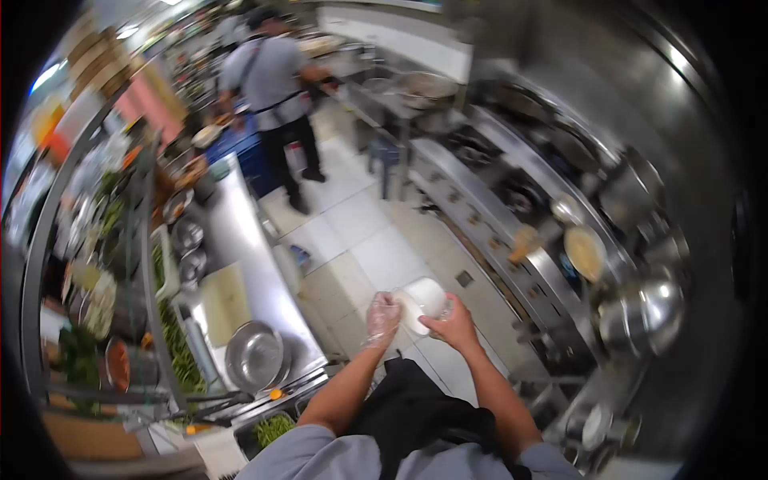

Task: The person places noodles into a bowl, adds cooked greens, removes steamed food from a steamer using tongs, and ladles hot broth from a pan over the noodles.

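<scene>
A white, rounded container point(428, 296) is held out in front of my apron, blurred a little by motion. My right hand point(454, 324) grips its right side, with the thumb over the near edge. My left hand point(382, 320), in a clear plastic glove, is closed with its fingertips at the container's left edge. Something pale cream shows on the container's left side, close to those fingers. Both hands are above the tiled floor, between the steel counter and the stove.
On the left, a steel counter point(300, 324) bears a cutting board point(226, 304), a metal bowl point(256, 356) and green vegetables point(180, 344). The stove point(488, 216) runs along the right, with pots and a large steel bowl point(640, 312). A person point(272, 80) stands farther up the aisle.
</scene>
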{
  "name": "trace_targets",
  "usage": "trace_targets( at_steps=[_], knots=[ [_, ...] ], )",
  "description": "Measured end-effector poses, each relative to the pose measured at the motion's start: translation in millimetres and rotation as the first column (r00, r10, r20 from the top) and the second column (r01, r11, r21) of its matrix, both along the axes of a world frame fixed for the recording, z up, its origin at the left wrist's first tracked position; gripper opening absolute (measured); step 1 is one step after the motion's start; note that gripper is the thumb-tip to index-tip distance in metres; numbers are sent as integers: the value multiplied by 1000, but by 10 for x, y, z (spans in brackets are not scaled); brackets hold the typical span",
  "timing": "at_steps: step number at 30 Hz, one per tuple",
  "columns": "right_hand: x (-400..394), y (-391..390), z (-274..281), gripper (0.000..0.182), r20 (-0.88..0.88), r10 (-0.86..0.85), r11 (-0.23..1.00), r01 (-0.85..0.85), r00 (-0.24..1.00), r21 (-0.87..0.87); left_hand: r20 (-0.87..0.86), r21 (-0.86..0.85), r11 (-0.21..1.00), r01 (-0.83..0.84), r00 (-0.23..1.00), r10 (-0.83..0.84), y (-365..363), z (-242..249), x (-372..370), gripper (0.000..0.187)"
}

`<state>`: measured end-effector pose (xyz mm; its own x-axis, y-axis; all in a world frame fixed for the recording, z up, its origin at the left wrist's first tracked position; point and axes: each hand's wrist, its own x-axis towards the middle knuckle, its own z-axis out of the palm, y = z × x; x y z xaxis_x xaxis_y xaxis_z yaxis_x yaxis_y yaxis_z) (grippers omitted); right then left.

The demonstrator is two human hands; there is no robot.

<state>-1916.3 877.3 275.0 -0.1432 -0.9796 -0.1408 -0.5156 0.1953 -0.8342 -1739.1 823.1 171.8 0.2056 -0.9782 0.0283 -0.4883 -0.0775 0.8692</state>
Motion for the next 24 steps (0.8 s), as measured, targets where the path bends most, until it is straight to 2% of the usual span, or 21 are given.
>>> trace_targets(
  at_steps=[2,5,7,8,9,10,11,12,13,14,15,16,17,18,19,20,21,22,23,24],
  knots=[
    [231,-421,84,94,-70,18,997,-24,997,-79,-5,-8,992,-127,992,127,-285,21,178,20],
    [579,-1039,215,93,-129,90,989,-104,987,-102,-117,34,979,-199,972,202,-809,-89,446,22],
    [811,-1438,181,93,-122,153,977,-169,981,-129,-510,136,963,-233,817,269,-1157,-271,668,31],
    [943,-1633,172,93,-121,173,955,-197,977,-222,-660,264,945,-194,678,323,-1302,-100,807,38],
    [1088,-1841,175,93,-116,199,922,-226,973,-314,-667,260,936,-238,656,352,-1409,71,952,38],
    [1262,-1997,285,93,-123,244,910,-271,962,-314,-806,347,894,-284,397,439,-1475,242,1084,39],
    [1449,-2099,427,93,-130,298,869,-325,946,-372,-871,435,851,-296,102,481,-1546,291,1213,40],
    [1621,-2209,512,93,-135,347,824,-371,928,-428,-869,439,837,-326,80,488,-1632,304,1376,40],
    [1770,-2343,523,93,-136,380,813,-400,915,-424,-966,258,937,-237,-71,248,-1722,248,1545,39],
    [1904,-2464,515,94,-282,518,685,-589,808,-428,-973,38,983,-181,-231,-5,-1783,249,1683,39],
    [2044,-2580,514,94,-423,620,524,-750,661,-404,-972,43,976,-214,-234,-8,-1844,251,1789,39],
    [2184,-2683,529,93,-423,638,484,-762,644,-430,-977,35,975,-221,-214,-13,-1895,320,1887,43],
    [2309,-2787,547,93,-423,661,460,-780,620,-425,-981,28,973,-229,-196,-18,-1943,400,1977,48],
    [2429,-2897,567,93,-371,669,481,-756,644,-445,-985,-112,959,-260,-101,-142,-1948,467,2118,47],
    [2570,-3018,591,93,-317,679,498,-733,662,-464,-984,-111,948,-299,-99,-146,-1996,512,2263,47],
    [2722,-3134,611,93,-318,707,466,-754,632,-462,-982,-87,944,-318,-130,-134,-2049,531,2405,48],
    [2865,-3239,625,94,-379,775,342,-839,507,-423,-979,-62,940,-335,-164,-123,-2081,543,2531,49],
    [2995,-3339,622,94,-433,820,212,-902,373,-376,-955,-90,934,-347,-237,-180,-2074,459,2640,50],
    [3114,-3443,592,94,-434,833,182,-910,344,-372,-954,-88,922,-378,-235,-187,-2099,519,2740,50],
    [3234,-3558,542,95,-345,869,218,-900,355,-377,-956,-76,917,-391,-232,-178,-2145,581,2828,50]
  ],
)
